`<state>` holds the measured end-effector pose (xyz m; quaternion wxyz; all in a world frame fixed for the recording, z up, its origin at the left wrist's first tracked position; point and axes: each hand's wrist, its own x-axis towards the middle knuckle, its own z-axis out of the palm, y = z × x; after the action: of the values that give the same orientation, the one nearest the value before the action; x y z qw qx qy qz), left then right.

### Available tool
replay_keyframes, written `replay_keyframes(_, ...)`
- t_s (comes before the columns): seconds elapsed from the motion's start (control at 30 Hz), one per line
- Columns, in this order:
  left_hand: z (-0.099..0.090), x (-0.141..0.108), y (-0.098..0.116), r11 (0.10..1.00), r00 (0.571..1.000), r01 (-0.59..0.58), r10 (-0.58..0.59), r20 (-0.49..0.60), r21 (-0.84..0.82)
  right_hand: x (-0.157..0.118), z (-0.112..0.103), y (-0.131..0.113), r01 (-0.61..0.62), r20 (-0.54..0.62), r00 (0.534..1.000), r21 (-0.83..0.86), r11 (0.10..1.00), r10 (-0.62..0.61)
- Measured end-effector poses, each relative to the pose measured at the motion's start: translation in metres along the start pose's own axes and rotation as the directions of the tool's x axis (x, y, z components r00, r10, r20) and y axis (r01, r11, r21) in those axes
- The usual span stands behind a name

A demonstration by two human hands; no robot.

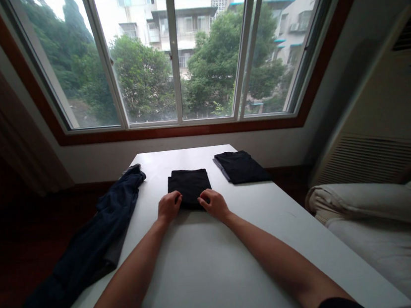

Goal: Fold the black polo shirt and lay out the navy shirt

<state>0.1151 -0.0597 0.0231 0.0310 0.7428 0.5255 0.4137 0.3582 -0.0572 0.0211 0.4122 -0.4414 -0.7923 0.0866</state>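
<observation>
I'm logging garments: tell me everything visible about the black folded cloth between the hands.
The black folded cloth looks like soft fabric, layered into a flat, roughly square bundle on the smooth white table. A layer steps out at its left. The left hand and right hand are at its near corners, apparently touching.

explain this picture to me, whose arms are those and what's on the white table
No machine here: these are a person's own bare arms, seen by a camera worn on their head, looking forward and down. On the white table lies a folded black cloth. The left hand and right hand are at its near corners; whether they grip it is hard to tell. Another folded dark pile lies far right, and a dark blue garment sprawls over the left edge.
</observation>
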Motion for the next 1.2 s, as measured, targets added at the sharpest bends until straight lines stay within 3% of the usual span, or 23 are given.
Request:
replay_keyframes(0.2,-0.001,-0.001,0.0,0.997,0.999,0.029,-0.03,0.027,0.07,-0.004,0.006,-0.01,0.199,0.216,0.966,-0.256,0.946,-0.144)
replay_keyframes(0.4,0.003,-0.001,-0.007,0.995,0.996,0.083,-0.083,0.008,0.061,-0.005,0.01,-0.005,0.256,0.291,0.939,-0.238,0.937,-0.183)
replay_keyframes(0.63,0.004,-0.001,-0.012,0.992,0.996,0.089,-0.09,0.012,0.088,-0.007,0.014,-0.007,0.218,0.268,0.952,-0.252,0.943,-0.148)
replay_keyframes(0.83,-0.004,0.0,0.011,0.986,0.988,-0.149,0.145,0.057,0.071,-0.007,0.017,-0.006,0.124,0.194,0.978,-0.279,0.952,-0.07)
replay_keyframes(0.97,-0.006,0.001,0.025,0.967,0.96,-0.237,0.218,0.173,0.098,-0.008,0.016,-0.005,0.074,0.138,0.99,-0.335,0.939,-0.029)
replay_keyframes(1.1,-0.006,0.0,0.028,0.929,0.931,-0.275,0.194,0.308,0.248,-0.005,0.01,-0.009,0.042,0.134,0.991,-0.397,0.917,0.013)
replay_keyframes(1.2,-0.007,0.0,0.026,0.902,0.928,-0.276,0.161,0.337,0.331,-0.004,0.006,-0.012,0.036,0.161,0.986,-0.412,0.91,0.034)
